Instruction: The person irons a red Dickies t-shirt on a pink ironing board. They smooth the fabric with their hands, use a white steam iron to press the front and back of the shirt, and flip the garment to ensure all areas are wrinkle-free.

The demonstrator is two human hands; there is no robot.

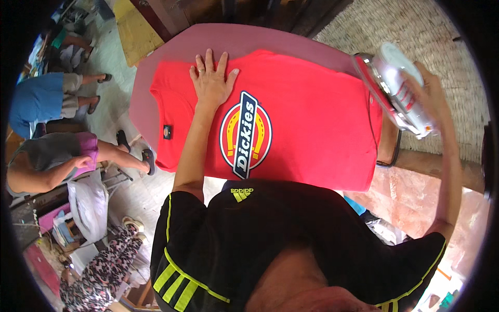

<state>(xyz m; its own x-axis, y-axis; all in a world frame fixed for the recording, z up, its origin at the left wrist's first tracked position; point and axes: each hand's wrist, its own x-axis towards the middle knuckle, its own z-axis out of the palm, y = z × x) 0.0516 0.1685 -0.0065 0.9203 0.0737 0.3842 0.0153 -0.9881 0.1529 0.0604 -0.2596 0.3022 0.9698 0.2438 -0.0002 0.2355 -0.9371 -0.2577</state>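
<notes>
A red T-shirt with a large printed emblem lies spread on a padded, dusty-pink ironing board, its collar toward the left end. My left hand rests flat on the shirt near the collar, fingers spread. At the board's right end my right hand grips a clothes iron with a pale body and a shiny metal edge. The iron is tilted up on its side, its soleplate facing the shirt, and looks slightly blurred. Part of its handle is hidden by my fingers.
Several people are on the left, one in a blue top. A white plastic bag stands near them. Beyond the board at the upper right is a woven mat surface. A wooden ledge runs below the iron.
</notes>
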